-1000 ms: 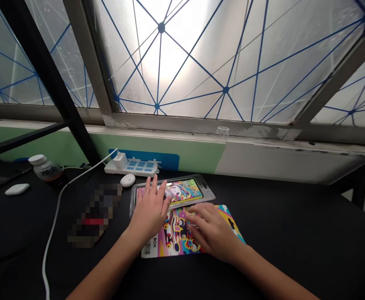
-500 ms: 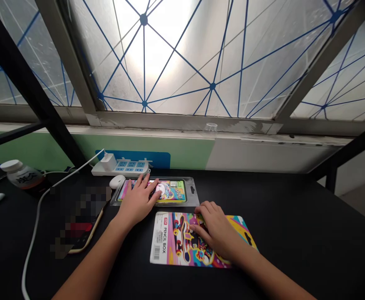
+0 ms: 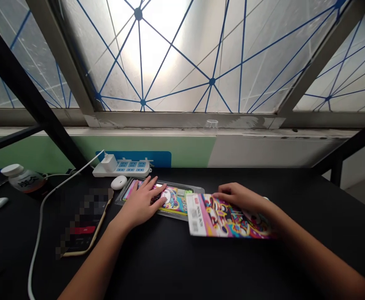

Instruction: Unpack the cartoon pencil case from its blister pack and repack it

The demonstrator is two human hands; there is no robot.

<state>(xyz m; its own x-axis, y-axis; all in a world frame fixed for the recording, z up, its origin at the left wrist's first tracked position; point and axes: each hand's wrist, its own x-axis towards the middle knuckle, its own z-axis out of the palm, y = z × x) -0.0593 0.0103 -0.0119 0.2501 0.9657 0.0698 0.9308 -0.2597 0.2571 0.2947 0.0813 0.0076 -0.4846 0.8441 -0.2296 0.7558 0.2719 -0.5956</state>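
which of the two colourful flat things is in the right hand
The printed card with the white end strip, held at its far edge by the right hand. The other, the clear plastic pack, lies under the left hand.

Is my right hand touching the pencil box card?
Touching: the head view shows the right hand holding the pencil box card at its far edge.

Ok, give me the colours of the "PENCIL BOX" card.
The card has multicoloured artwork, pink included, and a white end strip; head view.
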